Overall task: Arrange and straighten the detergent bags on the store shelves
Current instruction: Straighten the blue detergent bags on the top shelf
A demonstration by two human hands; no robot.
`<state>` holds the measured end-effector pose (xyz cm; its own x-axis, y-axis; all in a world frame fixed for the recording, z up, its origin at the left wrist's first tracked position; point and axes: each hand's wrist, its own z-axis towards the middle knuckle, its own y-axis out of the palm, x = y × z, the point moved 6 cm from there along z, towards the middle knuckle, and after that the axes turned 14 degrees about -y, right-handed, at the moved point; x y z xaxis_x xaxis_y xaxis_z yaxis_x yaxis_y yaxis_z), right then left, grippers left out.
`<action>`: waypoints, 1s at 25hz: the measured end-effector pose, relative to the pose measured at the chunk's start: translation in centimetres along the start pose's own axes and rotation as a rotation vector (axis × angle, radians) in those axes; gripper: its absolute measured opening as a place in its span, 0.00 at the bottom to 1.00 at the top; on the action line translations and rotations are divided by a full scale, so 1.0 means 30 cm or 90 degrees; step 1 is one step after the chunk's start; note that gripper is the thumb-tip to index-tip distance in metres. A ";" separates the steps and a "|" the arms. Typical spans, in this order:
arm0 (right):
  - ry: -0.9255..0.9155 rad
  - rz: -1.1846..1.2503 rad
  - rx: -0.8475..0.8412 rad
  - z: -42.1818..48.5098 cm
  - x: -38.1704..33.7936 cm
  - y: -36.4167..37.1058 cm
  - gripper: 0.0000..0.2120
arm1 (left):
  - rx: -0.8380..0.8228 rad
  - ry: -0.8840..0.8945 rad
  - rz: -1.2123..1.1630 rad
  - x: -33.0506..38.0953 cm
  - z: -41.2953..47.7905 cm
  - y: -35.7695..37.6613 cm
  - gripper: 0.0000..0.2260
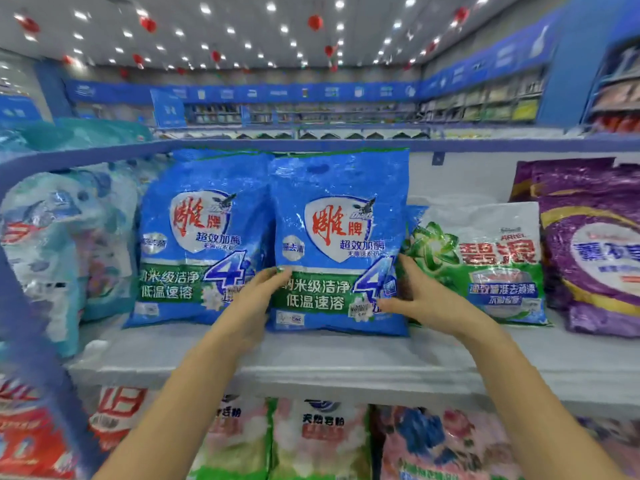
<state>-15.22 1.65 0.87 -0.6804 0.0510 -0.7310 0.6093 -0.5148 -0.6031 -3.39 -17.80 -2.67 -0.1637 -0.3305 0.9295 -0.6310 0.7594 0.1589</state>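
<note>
I hold the blue detergent bag [339, 237] by its lower half, one hand on each side edge. My left hand [258, 299] wraps its left edge, fingertips curled onto the front face; I cannot see the thumb. My right hand [419, 299] pinches its right edge, thumb pressed on the front near the price sticker and fingers reaching up alongside the edge. The bag stands upright with its bottom on the white shelf [311, 362]. Touching its left side stands a second blue bag [204, 237] of the same print, tilted a little. Just right of it, partly behind my right hand, leans a shorter green-and-white bag [485, 265], and beyond that a purple bag [595, 251]. Far to its left are pale teal bags [62, 237]. Below it, under the shelf board, more bags [318, 441] fill the lower row.
</note>
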 end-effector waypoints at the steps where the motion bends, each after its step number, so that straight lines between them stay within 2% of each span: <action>1: 0.013 0.002 0.012 0.002 -0.002 0.005 0.36 | 0.000 0.002 0.000 0.005 0.007 0.007 0.11; 3: 0.043 0.076 0.043 0.004 0.002 0.014 0.34 | -0.001 0.022 0.007 0.024 0.010 0.013 0.09; 6: 0.072 0.251 0.136 0.014 -0.010 0.030 0.25 | 0.005 0.043 0.034 0.023 0.013 0.006 0.14; 10: 0.077 0.135 0.251 0.030 -0.005 0.020 0.27 | 0.002 0.033 0.048 0.018 0.005 -0.008 0.13; 13: 0.079 0.065 0.270 0.024 -0.008 0.022 0.27 | 0.006 0.027 0.049 0.030 -0.011 -0.004 0.11; 17: 0.081 -0.051 0.268 -0.009 -0.054 0.019 0.30 | 0.023 0.063 0.143 0.048 -0.046 0.003 0.13; 21: -0.003 -0.142 0.348 -0.088 -0.133 0.004 0.24 | 0.078 0.225 0.239 0.066 -0.136 -0.007 0.26; 23: -0.066 -0.184 0.406 -0.155 -0.178 0.019 0.20 | 0.099 0.339 0.268 0.063 -0.209 -0.002 0.24; 25: -0.129 -0.219 0.443 -0.228 -0.215 0.057 0.16 | 0.127 0.488 0.317 0.047 -0.303 0.026 0.18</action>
<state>-6.99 6.29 2.36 -0.8851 0.1823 -0.4282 0.0039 -0.9171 -0.3985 2.79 -12.58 1.81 0.0501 0.5211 0.8520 -0.7532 0.5799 -0.3104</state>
